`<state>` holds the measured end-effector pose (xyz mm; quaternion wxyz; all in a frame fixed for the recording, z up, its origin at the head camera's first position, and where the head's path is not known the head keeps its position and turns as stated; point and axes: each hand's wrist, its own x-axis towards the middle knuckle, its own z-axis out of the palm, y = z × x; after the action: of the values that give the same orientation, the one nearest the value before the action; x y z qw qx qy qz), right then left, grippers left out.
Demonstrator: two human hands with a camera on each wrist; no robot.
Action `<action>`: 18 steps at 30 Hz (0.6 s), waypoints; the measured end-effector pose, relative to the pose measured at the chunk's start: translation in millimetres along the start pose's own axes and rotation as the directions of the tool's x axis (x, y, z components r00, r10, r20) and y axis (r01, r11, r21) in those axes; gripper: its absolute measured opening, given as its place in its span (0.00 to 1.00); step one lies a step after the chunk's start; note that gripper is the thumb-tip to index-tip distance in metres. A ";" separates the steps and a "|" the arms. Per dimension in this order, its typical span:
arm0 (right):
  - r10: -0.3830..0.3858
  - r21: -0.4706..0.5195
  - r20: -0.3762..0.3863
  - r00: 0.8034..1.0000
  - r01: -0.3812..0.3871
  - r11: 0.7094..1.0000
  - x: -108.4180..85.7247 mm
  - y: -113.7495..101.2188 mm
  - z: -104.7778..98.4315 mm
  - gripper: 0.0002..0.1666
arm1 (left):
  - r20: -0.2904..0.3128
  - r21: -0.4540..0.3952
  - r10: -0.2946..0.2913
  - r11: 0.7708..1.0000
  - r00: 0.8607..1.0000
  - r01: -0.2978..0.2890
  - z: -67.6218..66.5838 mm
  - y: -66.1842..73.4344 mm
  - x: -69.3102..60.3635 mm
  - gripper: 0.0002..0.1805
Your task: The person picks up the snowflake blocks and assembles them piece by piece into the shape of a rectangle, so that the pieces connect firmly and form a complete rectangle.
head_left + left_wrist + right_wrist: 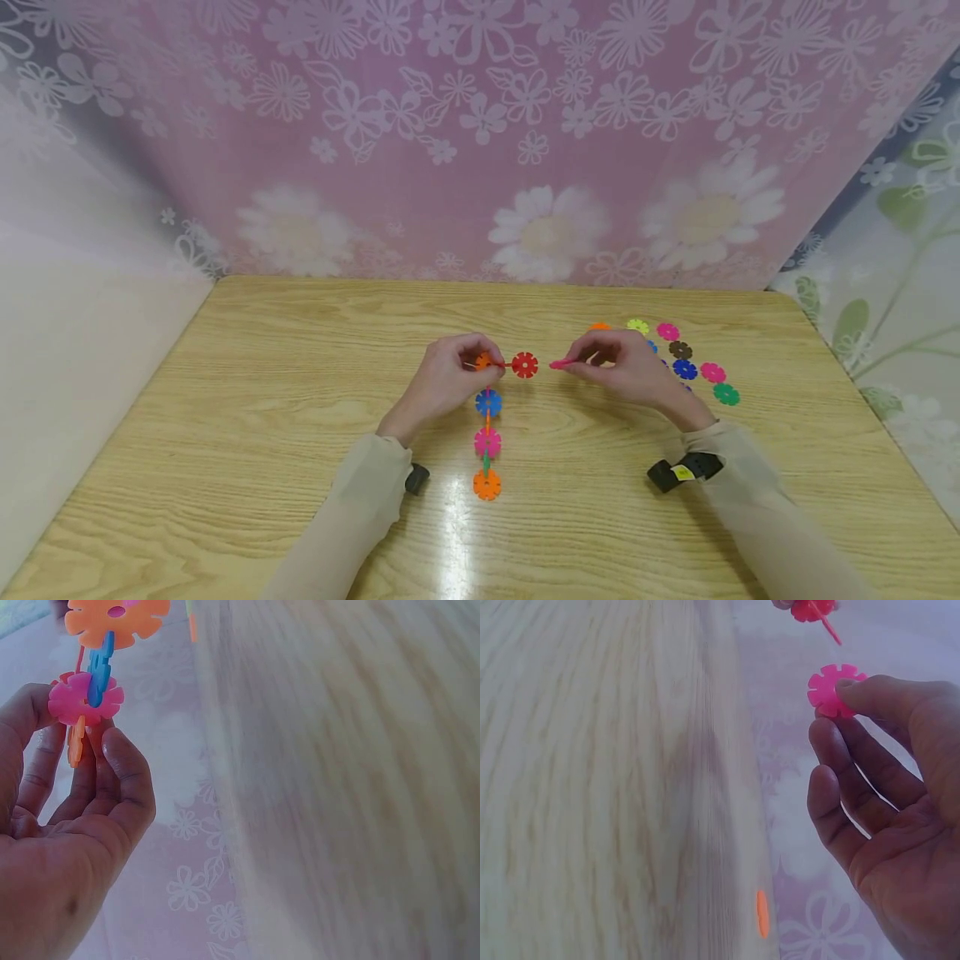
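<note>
Pink disc (558,364), pinched by your right hand (628,365): three o'clock from red disc (525,365), apart; your left hand (452,372) grips the chain (488,403).

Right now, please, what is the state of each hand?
Left hand: closed, holding the joined disc chain.
Right hand: closed, pinching one separate pink disc.

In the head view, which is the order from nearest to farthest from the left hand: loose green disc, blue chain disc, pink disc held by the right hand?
1. Blue disc: just below the left hand.
2. Pink disc: rightward, in the right hand.
3. Green disc: far right, past the right hand.
</note>
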<state>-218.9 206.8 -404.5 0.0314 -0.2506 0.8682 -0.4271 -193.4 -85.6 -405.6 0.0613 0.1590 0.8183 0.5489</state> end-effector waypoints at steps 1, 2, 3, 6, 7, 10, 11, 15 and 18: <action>-0.004 0.002 0.000 1.000 0.004 1.000 0.4 -1.1 0.9 0.04 | 0.001 0.002 0.001 1.000 1.000 -0.001 -0.1 0.0 0.0 0.03; -0.008 0.003 -0.001 1.000 0.008 1.000 0.9 -2.4 1.9 0.04 | 0.001 0.003 0.000 1.000 1.000 0.000 -0.1 0.0 -0.2 0.04; -0.008 0.004 0.000 1.000 0.008 1.000 1.2 -3.7 2.7 0.04 | 0.001 0.004 0.000 1.000 1.000 0.000 -0.1 0.1 -0.2 0.04; -0.005 0.016 0.004 1.000 0.005 1.000 2.3 -7.4 5.4 0.05 | 0.001 0.007 -0.002 1.000 1.000 0.002 0.1 0.1 -0.5 0.04; -0.010 0.019 0.008 1.000 0.010 1.000 2.6 -8.1 6.1 0.04 | 0.001 0.008 -0.003 1.000 1.000 0.003 0.2 0.3 -0.6 0.04; -0.032 0.037 0.016 0.999 0.031 0.999 3.8 -10.9 8.7 0.04 | 0.001 0.012 0.000 1.000 1.000 0.000 0.7 0.9 -0.7 0.03; -0.043 0.046 0.016 0.999 0.042 0.998 4.3 -11.5 9.4 0.04 | 0.002 0.013 0.003 1.000 1.000 -0.003 0.9 1.0 -0.6 0.03; -0.067 0.077 0.020 0.998 0.065 0.995 5.8 -11.8 11.8 0.05 | 0.006 0.018 0.015 1.000 1.000 -0.015 1.7 1.4 -0.5 0.04; -0.076 0.082 0.019 0.997 0.074 0.994 6.2 -11.7 13.1 0.04 | 0.006 0.023 0.018 1.000 1.000 -0.018 2.1 1.3 -0.5 0.05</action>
<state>-216.0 188.5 -402.9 0.0353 -0.2864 0.8397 -0.4601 -192.1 -83.5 -405.3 0.0572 0.1687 0.8229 0.5396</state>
